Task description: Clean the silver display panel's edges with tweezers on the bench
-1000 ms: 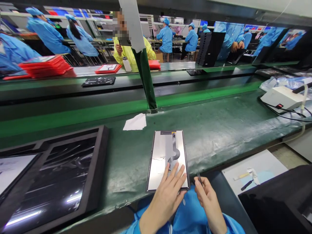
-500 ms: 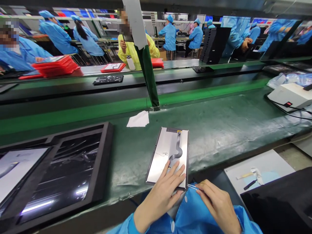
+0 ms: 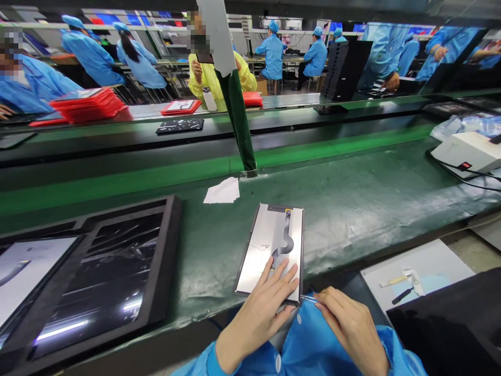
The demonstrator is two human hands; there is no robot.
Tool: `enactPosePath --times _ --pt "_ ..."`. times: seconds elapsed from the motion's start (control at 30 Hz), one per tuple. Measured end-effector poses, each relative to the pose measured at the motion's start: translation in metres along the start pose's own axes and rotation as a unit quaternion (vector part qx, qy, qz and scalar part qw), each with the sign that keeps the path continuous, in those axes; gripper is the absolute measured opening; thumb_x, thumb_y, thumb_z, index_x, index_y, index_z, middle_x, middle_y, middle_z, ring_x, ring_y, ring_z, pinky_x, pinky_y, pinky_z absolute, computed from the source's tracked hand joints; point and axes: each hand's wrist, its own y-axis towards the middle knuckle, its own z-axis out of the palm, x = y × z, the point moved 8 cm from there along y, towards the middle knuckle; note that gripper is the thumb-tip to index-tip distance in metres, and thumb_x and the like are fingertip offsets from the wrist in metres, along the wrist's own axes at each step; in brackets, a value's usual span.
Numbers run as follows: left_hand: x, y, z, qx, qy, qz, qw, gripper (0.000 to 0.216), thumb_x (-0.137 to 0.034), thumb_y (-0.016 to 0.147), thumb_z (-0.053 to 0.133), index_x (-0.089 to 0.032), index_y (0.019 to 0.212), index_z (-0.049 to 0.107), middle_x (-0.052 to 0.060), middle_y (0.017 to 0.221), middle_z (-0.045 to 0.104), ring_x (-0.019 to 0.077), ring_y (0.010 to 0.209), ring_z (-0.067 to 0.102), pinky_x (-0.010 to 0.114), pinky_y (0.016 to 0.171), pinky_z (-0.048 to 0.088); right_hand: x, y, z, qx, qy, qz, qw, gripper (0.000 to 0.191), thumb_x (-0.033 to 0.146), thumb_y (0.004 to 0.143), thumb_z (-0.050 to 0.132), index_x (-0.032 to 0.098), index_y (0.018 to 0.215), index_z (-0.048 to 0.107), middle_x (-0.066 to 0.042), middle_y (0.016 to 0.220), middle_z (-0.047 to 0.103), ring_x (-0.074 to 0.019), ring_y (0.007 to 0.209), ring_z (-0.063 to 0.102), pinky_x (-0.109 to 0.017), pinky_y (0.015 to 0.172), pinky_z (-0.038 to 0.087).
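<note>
A silver display panel (image 3: 270, 240) with a dark flex cable (image 3: 287, 241) lies on the green bench (image 3: 352, 203) in front of me. My left hand (image 3: 260, 313) rests flat on the panel's near end, fingers spread. My right hand (image 3: 348, 324) is closed in a pinch on thin metal tweezers (image 3: 309, 298), whose tips touch the panel's near right corner.
A black foam tray (image 3: 164, 261) with glossy panels sits at the left. A white paper scrap (image 3: 223, 190) lies by a green post (image 3: 237, 120). A white box with cables (image 3: 465, 151) stands at the right. Small tools lie on a white sheet (image 3: 415, 271). Workers in blue sit beyond the conveyor.
The panel has turned slightly clockwise under my left hand. My right hand lowered the tweezers from pointing up to lying level against the panel's near right corner.
</note>
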Motion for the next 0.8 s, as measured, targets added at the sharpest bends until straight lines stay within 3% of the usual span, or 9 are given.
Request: enactPosePath --times 0.53,0.67,0.8 --pt "0.000 0.001 -0.002 -0.004 -0.004 0.000 1.000 0.048 -0.007 0.090 0.054 -0.014 0.136 0.044 0.015 0.146 0.052 0.0274 0.145 0.030 0.059 0.118 0.024 0.002 0.007 -0.001 0.028 -0.027 -0.028 0.999 0.030 0.023 0.104 0.038 0.021 0.090 0.065 -0.003 0.074 0.067 -0.0158 0.063 0.064 -0.025 0.060 0.047" --pt "-0.001 0.001 -0.002 -0.004 -0.004 -0.002 1.000 0.045 -0.007 0.091 0.051 -0.014 0.136 0.045 0.015 0.146 0.052 0.0280 0.145 0.031 0.060 0.118 0.025 -0.006 0.010 0.002 0.060 0.038 0.026 0.997 0.030 0.027 0.103 0.039 0.022 0.084 0.062 -0.001 0.072 0.064 -0.0142 0.061 0.063 -0.023 0.057 0.045" --pt "-0.001 0.001 -0.003 -0.008 0.000 0.002 1.000 0.044 -0.007 0.092 0.050 -0.013 0.136 0.044 0.015 0.146 0.052 0.0287 0.145 0.030 0.060 0.117 0.026 -0.025 0.012 0.012 0.123 0.137 0.145 0.972 0.027 0.030 0.097 0.048 0.022 0.075 0.061 0.001 0.069 0.065 -0.0147 0.060 0.062 -0.024 0.057 0.043"
